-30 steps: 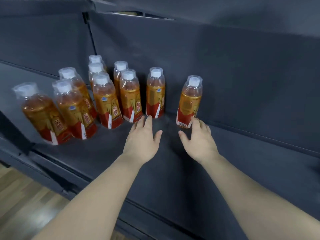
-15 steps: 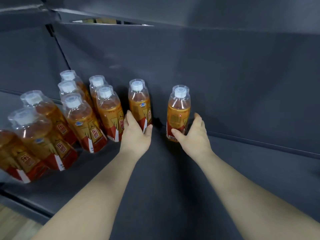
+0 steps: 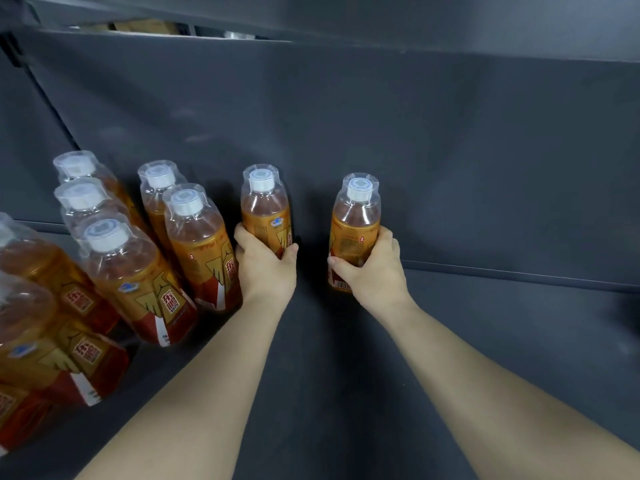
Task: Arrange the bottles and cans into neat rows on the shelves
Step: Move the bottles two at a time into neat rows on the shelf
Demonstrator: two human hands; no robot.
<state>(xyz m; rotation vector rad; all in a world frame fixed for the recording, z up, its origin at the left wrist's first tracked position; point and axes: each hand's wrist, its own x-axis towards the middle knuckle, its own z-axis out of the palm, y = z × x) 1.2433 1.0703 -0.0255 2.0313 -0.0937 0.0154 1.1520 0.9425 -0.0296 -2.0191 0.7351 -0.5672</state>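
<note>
The left side of the dark grey metal shelf board (image 3: pixel 485 341) is blocked by a tight cluster of amber plastic drink bottles with white caps (image 3: pixel 138 282), packed right up beside the left hand (image 3: pixel 265 268). A narrow lane is seen between the left-held amber bottle (image 3: pixel 265 206) and the right-held amber bottle (image 3: pixel 356 220), which is gripped by the right hand (image 3: pixel 372 268). That lane is closed at the back by the dark grey rear panel (image 3: pixel 415 150). To the right, bare board is offered all along. Headroom is capped by the grey upper shelf (image 3: pixel 415 15).
</note>
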